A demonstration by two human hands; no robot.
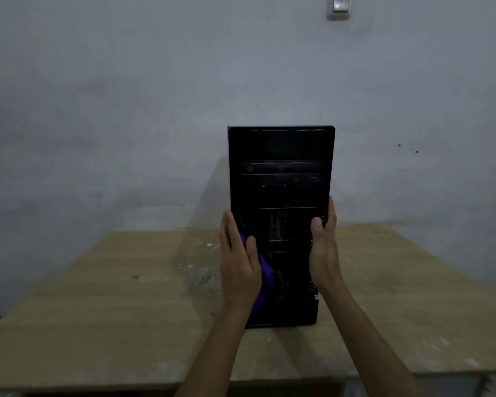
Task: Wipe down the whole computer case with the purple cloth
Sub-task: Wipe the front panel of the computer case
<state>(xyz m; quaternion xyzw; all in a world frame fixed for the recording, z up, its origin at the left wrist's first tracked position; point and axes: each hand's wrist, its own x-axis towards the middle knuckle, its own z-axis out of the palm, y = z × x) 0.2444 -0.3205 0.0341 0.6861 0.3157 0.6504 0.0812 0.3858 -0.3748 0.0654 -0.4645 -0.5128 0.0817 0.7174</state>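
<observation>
A black computer case [281, 179] stands upright on the wooden table [98, 296], its front panel facing me. My left hand [238, 265] presses against the case's left side, thumb on the front, with the purple cloth [262, 277] caught between palm and case. The cloth shows along the lower left of the front panel. My right hand [324, 247] grips the case's right edge, thumb on the front and fingers round the side.
The table runs up to a pale grey wall [126, 110] just behind the case. White specks and dust [201, 270] lie on the table left of the case. A wall switch [338, 7] is high up.
</observation>
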